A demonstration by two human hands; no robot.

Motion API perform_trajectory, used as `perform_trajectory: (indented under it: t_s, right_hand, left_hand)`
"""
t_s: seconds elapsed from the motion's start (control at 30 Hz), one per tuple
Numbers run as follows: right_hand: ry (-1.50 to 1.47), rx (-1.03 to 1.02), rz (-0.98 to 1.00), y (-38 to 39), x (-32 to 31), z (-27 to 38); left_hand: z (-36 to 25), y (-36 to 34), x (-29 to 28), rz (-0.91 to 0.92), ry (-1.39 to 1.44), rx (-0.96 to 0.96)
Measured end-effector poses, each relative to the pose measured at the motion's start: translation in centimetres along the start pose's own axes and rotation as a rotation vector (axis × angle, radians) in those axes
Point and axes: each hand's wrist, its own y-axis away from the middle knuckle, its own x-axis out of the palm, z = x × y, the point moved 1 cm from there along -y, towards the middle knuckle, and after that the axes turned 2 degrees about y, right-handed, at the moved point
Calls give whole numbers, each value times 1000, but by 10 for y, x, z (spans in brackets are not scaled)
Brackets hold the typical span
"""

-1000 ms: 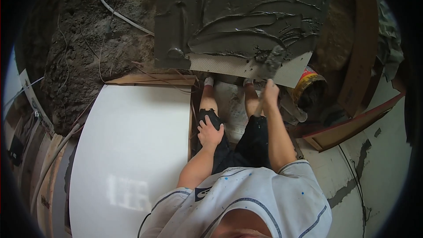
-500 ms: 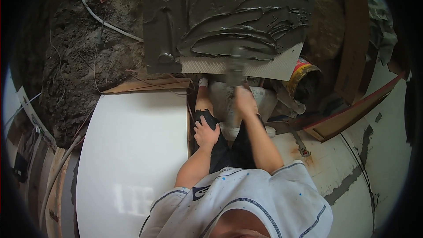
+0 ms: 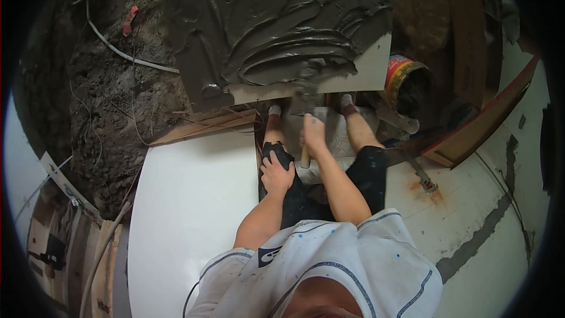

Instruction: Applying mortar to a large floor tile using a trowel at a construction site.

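Trowel (image 3: 304, 95), its blade caked in grey mortar, points straight ahead from my right hand (image 3: 313, 134), its long axis running almost directly away from the body with only a slight lean to the right. From my remote seat, the relation I mind most is blade to tile: the large pale tile (image 3: 374, 59) lies just beyond the knuckles, and the blade laps over its near edge from below, its far end up against the thick ridges of wet mortar (image 3: 282, 29). I cannot tell whether the blade presses on the tile or hangs just above it. Uncoated textured backing shows on both sides of the blade, widest at the near right corner. My right hand is plainly the nearer one; its fingers are wrapped firmly round the handle (image 3: 305, 158), whose butt sticks out below the fist. My left hand (image 3: 276, 175) grasps nothing: it rests on the left knee, fingers spread, well short of the tile. Beyond the right shin, a red-and-yellow bucket (image 3: 395, 78) lies tipped beside the tile.
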Motion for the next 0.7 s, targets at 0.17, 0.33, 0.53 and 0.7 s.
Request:
perform_trajectory:
  t_s: [0.17, 0.33, 0.53, 0.7]
  right_hand:
    - [767, -347, -118, 12, -51, 12]
    - [336, -625, -259, -73, -111, -24]
    - [165, -612, -350, -130, -49, -102]
    - [520, -411, -123, -56, -87, -204]
  left_hand:
    - [10, 9, 27, -20, -63, -8]
    - [-12, 17, 49, -36, -118, -37]
    - [-42, 12, 92, -108, -191, -4]
    - [-36, 22, 114, -150, -247, -27]
